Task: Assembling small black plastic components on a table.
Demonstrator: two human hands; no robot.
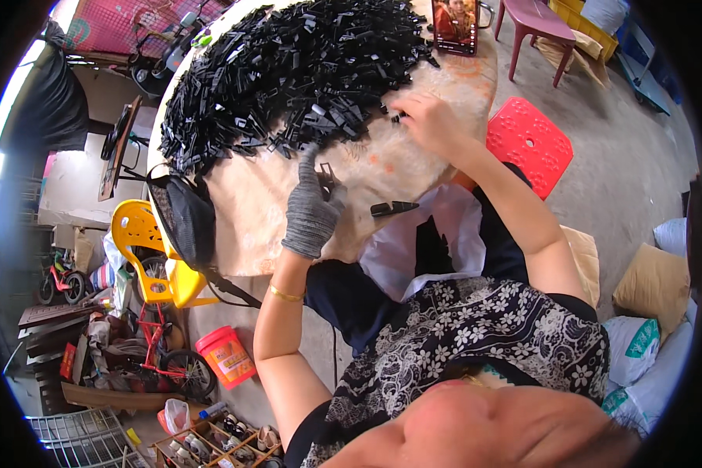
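A single open-framed black piece [327,179] sits in the gloved left hand [313,209], apparently pinched between thumb and fingers, with the forefinger stretched out to touch the near edge of the heap of small black pieces [288,78]. The bare right hand [430,123] is at the heap's right front edge, its fingers partly curled beside a dark bit; whether they grip it, I cannot tell. The step in hand looks like handling pieces one by one, and such a move would call for a light, precise pinch, since the heap lies loose and jumbled. Another black piece [393,209] lies apart near the front edge of the cloth-covered worktop [242,207]. Farther out, a phone [455,27] stands upright behind the right hand, a dark bag [183,222] hangs at the left edge, and a red stool [530,148] stands to the right.
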